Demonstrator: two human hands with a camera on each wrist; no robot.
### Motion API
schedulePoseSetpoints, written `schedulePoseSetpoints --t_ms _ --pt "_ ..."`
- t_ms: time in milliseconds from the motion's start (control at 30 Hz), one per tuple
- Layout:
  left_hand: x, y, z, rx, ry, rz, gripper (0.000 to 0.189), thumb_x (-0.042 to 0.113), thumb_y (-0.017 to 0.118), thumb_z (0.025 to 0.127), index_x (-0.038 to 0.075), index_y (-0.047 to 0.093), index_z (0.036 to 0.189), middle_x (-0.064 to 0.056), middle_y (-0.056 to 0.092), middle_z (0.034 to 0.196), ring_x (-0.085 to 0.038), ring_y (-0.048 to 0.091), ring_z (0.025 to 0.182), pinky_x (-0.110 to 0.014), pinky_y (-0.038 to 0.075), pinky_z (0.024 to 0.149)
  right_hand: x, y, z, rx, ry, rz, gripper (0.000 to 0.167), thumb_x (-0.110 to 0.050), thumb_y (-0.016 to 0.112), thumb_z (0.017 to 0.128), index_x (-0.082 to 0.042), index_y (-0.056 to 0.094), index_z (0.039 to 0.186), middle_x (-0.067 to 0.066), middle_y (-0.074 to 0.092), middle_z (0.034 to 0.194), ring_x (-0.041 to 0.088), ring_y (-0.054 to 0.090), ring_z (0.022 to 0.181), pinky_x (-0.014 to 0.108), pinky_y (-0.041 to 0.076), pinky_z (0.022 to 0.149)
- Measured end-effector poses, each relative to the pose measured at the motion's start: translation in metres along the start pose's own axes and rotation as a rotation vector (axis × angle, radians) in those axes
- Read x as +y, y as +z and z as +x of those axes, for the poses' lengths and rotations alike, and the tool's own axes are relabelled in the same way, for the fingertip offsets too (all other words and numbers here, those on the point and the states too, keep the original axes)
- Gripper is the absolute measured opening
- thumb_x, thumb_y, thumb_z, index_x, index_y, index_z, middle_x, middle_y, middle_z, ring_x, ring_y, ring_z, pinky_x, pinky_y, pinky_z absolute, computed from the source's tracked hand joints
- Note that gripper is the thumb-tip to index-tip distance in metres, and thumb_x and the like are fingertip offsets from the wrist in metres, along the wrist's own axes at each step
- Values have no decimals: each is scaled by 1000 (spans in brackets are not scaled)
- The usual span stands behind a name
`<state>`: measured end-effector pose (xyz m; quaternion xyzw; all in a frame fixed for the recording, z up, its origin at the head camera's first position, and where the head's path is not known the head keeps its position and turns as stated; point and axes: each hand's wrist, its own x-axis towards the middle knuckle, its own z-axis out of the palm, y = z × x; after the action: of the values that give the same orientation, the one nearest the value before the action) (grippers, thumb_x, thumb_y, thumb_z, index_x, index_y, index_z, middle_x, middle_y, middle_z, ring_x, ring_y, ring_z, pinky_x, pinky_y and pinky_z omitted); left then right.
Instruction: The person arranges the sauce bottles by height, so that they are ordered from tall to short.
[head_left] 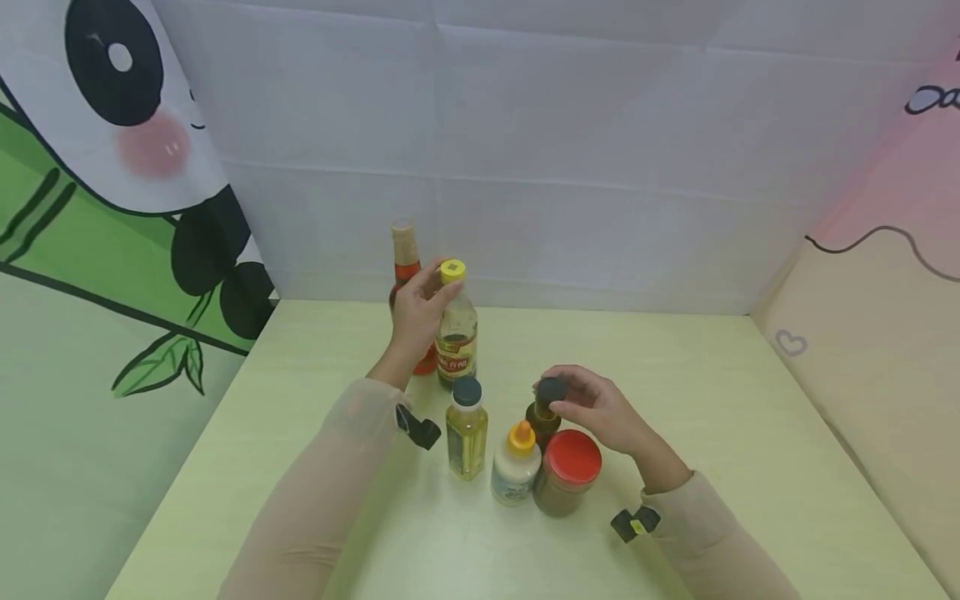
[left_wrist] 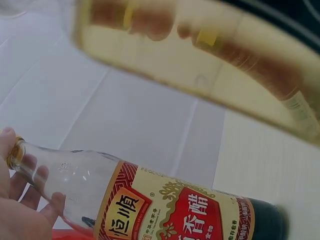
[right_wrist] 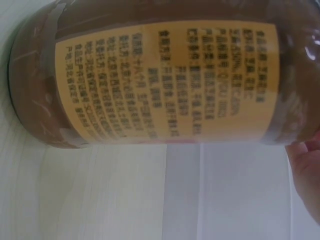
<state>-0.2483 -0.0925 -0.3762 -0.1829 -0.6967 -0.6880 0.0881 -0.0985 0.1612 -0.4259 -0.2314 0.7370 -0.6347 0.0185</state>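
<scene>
My left hand [head_left: 415,318] grips the upper neck of a glass vinegar bottle [head_left: 457,358], just under its yellow cap. In the left wrist view, fingers curl round the neck of this vinegar bottle [left_wrist: 170,202], which has a red and cream label. Thumb and fingers of my right hand [head_left: 603,410] pinch a small dark brown bottle [head_left: 542,425] at its black cap. A red-lidded jar [head_left: 562,492] of brown paste stands in front of that bottle; in the right wrist view the jar [right_wrist: 165,85] hides most of the hand and the whole bottle.
Behind my left hand stands a tall bottle [head_left: 406,250] with a gold-topped neck. A squeeze bottle [head_left: 514,479] with an orange nozzle is beside the jar. Left of it is a black-capped bottle of yellow oil [head_left: 467,442]. All stand on a pale table [head_left: 660,350] before a white wall [head_left: 600,167].
</scene>
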Motion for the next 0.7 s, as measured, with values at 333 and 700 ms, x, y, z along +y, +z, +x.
schedulePoseSetpoints --t_ms 333,700 --pt "-2 4 8 -6 -11 -18 47 14 69 92 2 55 135 -16 63 123 -23 58 115 -36 47 97 0 0 -2 8 13 -2 35 1 60 93 8 50 126 26 58 122 21 62 107 34 53 88" --pt "-7 4 17 19 20 11 44 18 69 93 4 57 133 -12 64 123 -19 59 113 -33 45 98 1 1 0 16 19 -12 35 1 60 93 8 50 126 24 58 122 23 61 107 34 53 88"
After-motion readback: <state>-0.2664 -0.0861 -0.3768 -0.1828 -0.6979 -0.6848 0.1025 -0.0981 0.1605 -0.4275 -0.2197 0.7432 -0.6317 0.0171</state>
